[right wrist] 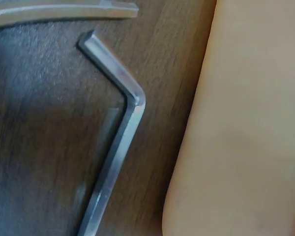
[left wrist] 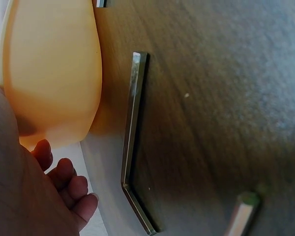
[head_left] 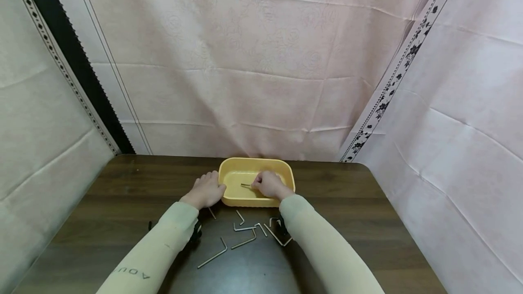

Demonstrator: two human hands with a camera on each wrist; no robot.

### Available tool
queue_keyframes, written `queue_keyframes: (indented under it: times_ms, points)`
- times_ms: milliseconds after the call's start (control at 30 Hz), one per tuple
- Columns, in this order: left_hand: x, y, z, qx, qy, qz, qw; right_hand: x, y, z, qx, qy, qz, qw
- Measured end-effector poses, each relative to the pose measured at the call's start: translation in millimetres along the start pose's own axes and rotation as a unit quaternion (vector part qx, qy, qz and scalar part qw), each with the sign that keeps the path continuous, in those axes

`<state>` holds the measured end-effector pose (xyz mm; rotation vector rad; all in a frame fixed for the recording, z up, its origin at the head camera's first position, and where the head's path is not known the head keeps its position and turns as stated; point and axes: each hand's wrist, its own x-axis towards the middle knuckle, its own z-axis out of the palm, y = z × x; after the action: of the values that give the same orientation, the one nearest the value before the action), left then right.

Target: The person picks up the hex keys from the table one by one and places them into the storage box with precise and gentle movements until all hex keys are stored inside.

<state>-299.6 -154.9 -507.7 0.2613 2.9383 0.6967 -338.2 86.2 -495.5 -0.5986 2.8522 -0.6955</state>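
Note:
A yellow plastic tray [head_left: 286, 171] stands on the dark wooden table. My right hand [head_left: 257, 185] reaches into it and pinches a small metal hex key [head_left: 245, 185] just above the tray floor. My left hand [head_left: 213, 185] rests against the tray's left wall with loosely curled fingers [left wrist: 69, 184] that wrap nothing. The left wrist view shows the tray wall [left wrist: 49, 73] beside my palm and a hex key [left wrist: 132, 137] flat on the table next to it. In the right wrist view another hex key [right wrist: 119, 132] lies by the tray wall [right wrist: 246, 123].
Several loose hex keys [head_left: 244, 228] lie scattered on the table [head_left: 122, 203] between my forearms, in front of the tray. A longer one [head_left: 212, 256] lies nearest me. Pale cloth hangs behind the table and on both sides.

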Motion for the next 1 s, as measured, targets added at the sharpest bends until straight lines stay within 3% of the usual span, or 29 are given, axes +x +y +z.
queue_keyframes:
  times_ms: [200,367,500,667,1000]
  points:
    - [-1.4,3.6,0.1,0.002,0.001,0.001,1.0,-7.6,0.7,-8.4,0.068,-0.003,0.007,0.998]
    - [-3.4,4.9,-0.5,0.002,0.003,0.003,1.0,-20.1,0.3,-29.4,0.127,0.028,-0.045,0.99]
    - [-5.1,4.7,-3.4,-0.001,0.003,0.003,1.0,-35.2,3.8,-49.6,0.134,0.06,-0.07,0.987]
    - [-5.0,5.2,-4.9,0.0,-0.003,0.002,1.0,-60.2,18.2,-70.6,0.142,0.073,-0.055,0.986]
    - [-3.0,3.8,-5.0,0.002,-0.01,0.006,0.9999,-122.2,73.8,-89.3,0.12,0.092,-0.038,0.988]
